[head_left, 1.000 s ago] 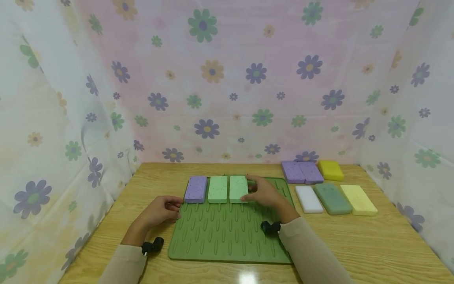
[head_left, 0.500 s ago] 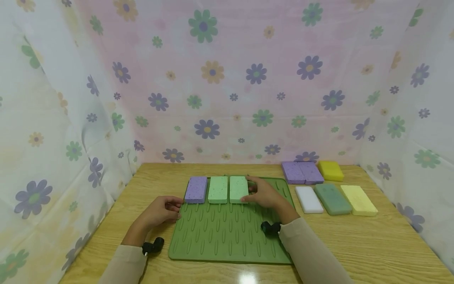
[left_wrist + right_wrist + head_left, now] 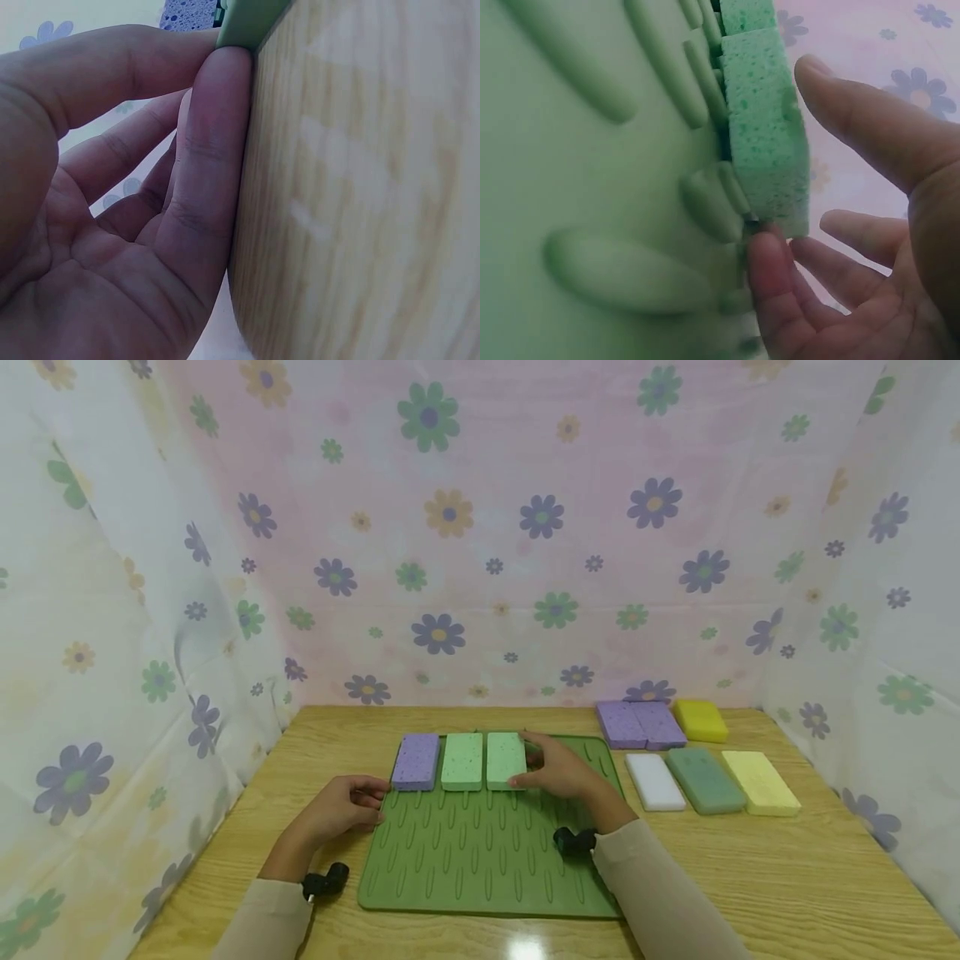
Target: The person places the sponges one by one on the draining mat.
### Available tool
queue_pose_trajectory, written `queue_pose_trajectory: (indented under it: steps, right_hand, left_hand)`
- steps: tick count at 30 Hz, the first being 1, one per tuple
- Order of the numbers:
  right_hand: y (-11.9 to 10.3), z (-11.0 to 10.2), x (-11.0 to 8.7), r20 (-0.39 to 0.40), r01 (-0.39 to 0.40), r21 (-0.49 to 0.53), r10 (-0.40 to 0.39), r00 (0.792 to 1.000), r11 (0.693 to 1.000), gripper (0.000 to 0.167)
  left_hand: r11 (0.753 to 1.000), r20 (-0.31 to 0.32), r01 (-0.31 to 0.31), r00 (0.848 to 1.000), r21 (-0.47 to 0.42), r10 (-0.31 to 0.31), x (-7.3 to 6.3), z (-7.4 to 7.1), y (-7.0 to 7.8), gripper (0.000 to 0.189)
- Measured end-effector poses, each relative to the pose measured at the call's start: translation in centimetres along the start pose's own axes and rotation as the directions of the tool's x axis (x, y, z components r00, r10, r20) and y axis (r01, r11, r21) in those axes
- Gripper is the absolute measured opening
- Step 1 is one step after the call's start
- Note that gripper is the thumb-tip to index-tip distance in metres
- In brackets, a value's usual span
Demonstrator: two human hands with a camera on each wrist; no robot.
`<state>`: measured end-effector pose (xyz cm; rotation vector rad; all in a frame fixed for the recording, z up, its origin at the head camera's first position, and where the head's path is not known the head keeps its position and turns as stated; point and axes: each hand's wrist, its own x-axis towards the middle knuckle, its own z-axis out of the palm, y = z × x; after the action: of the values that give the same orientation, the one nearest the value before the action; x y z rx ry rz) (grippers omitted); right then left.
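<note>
On the green ridged mat (image 3: 487,860) a purple sponge (image 3: 416,761) and two light green sponges lie in a row along the far edge. My right hand (image 3: 558,767) is at the right end of the rightmost light green sponge (image 3: 506,760). In the right wrist view, a fingertip touches that sponge's (image 3: 761,112) lower corner, and the thumb hovers just off its edge. The middle light green sponge (image 3: 462,761) lies untouched. My left hand (image 3: 333,810) rests on the table, thumb and index fingertip touching the mat's left edge (image 3: 244,26), the other fingers loosely bent.
Right of the mat lie two purple sponges (image 3: 621,724), a bright yellow sponge (image 3: 701,720), a white sponge (image 3: 655,782), a dark green sponge (image 3: 705,780) and a pale yellow sponge (image 3: 761,783). A floral cloth (image 3: 510,543) walls the wooden table (image 3: 810,877) at back and sides.
</note>
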<state>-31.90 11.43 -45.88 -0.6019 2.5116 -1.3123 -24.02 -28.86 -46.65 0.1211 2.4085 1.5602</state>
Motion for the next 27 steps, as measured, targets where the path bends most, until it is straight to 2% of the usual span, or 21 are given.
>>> queue_pose_trajectory:
  steps: [3,14,22,27]
  right_hand:
    - [-0.2,-0.1,-0.2,-0.004,0.005,-0.015,-0.005,1.000,1.000,0.098]
    - [-1.3,-0.5,-1.2,-0.095,0.028,-0.094,-0.037,0.995,0.995,0.083]
    - [-1.7,-1.5,-2.3,-0.068,0.095,-0.106,-0.102,0.992,0.990,0.076]
    - [-1.7,-3.0,-3.8,-0.077,0.108,-0.116,-0.118,0.990,0.987,0.073]
  left_hand:
    - [1.000,0.001,0.000,1.000,-0.001,0.000,0.0,0.1,0.0,0.050]
    - [1.000,0.009,-0.003,1.000,-0.007,0.003,0.0,0.2,0.0,0.051]
    - [1.000,0.010,-0.004,1.000,-0.015,0.004,-0.1,0.0,0.0,0.050]
    - [1.000,0.003,-0.003,1.000,-0.006,0.003,-0.1,0.0,0.1,0.050]
